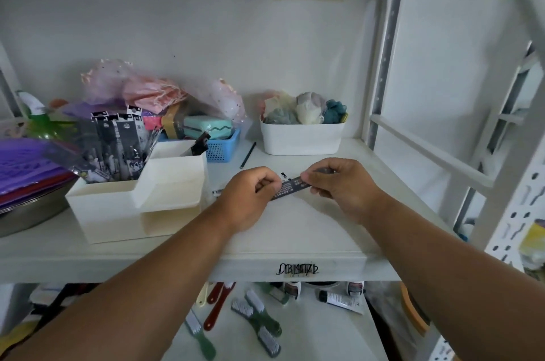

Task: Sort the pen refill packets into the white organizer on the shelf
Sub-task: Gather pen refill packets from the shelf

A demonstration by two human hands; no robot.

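Observation:
A dark pen refill packet (290, 187) with small white print is held level above the shelf (295, 230). My left hand (250, 198) pinches its left end and my right hand (339, 186) pinches its right end. Left of my hands stands the white organizer (124, 210), a stepped box with several compartments. Its back left compartment holds several upright refill packets (118, 148). One more packet (200, 143) leans in the back right compartment. Part of another packet (217, 192) peeks out on the shelf beside my left wrist.
A white bin (302, 137) of fabric items stands behind my hands, a blue basket (222, 148) to its left, a dark pencil (247, 155) between them. A metal bowl (26, 213) with purple sheets sits far left. Brushes (256, 319) and tubes lie on the lower shelf.

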